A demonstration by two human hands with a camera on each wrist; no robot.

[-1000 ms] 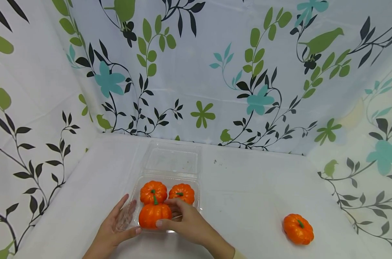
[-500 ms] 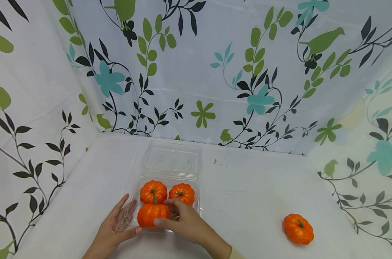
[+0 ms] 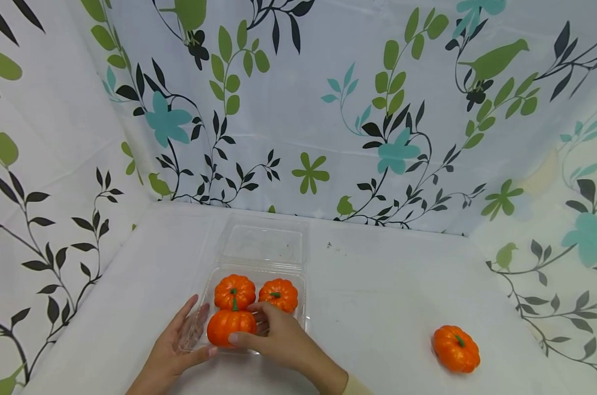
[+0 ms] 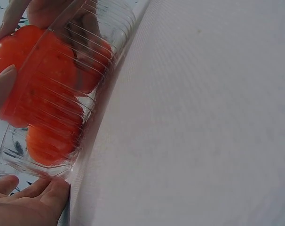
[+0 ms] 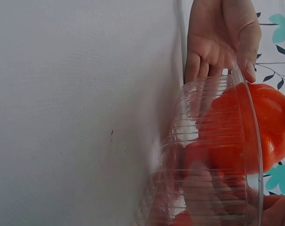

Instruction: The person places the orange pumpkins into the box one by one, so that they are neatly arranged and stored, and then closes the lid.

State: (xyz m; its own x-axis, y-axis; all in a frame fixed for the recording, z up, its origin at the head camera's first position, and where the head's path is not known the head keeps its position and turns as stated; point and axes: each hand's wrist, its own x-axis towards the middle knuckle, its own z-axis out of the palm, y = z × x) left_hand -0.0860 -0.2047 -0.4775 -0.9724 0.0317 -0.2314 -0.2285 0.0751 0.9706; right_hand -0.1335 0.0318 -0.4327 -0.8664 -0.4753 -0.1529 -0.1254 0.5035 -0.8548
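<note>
In the head view, a clear plastic clamshell container (image 3: 302,299) lies with its lid (image 3: 263,244) folded back. Two small orange pumpkins, a left one (image 3: 234,291) and a right one (image 3: 278,296), sit at its back. My right hand (image 3: 283,337) grips a third pumpkin (image 3: 229,329) at the container's front left, thumb in front and fingers behind, its green stem pointing up. My left hand (image 3: 172,345) holds the container's left side, thumb at the front rim. The right wrist view shows this thumb and fingers around the ribbed wall (image 5: 217,127).
Another orange pumpkin (image 3: 456,349) lies apart on the white-covered table (image 3: 372,307), at the right. Patterned cloth (image 3: 347,109) with leaves, birds and flowers hangs behind and along the sides.
My right hand has moved slightly left with the front pumpkin, lowering it a little into the container's front left corner. The left hand has stayed on the container.
</note>
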